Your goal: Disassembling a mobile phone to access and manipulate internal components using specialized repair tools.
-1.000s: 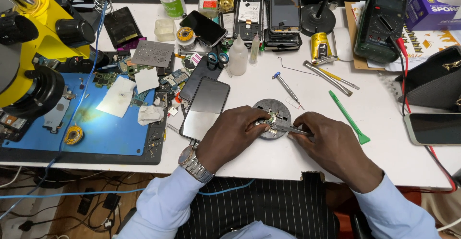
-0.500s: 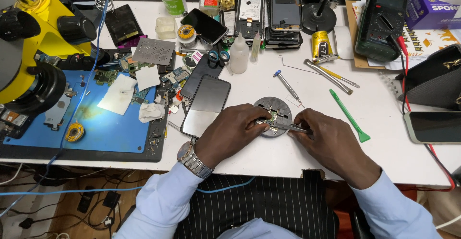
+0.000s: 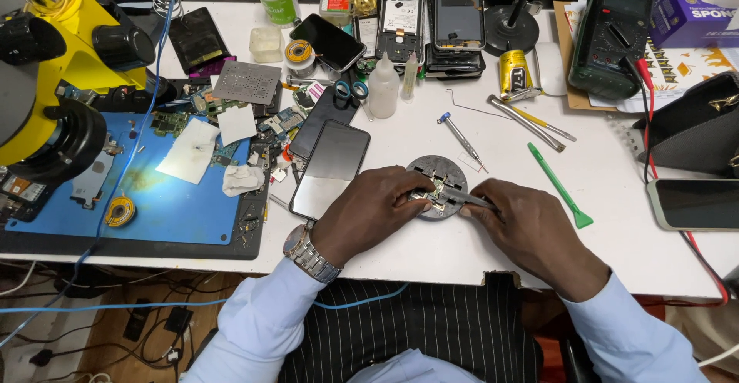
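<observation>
Hands low at the near table (image 3: 431, 252) edge: left hand (image 3: 369, 215) pins a small part on the round grey fixture (image 3: 437, 185), steadying it, while right hand (image 3: 535, 229) pinches tweezers (image 3: 468, 197) at it. Beyond lie a dark phone (image 3: 329, 169), a screwdriver (image 3: 460, 137), opened phones (image 3: 459, 10).
</observation>
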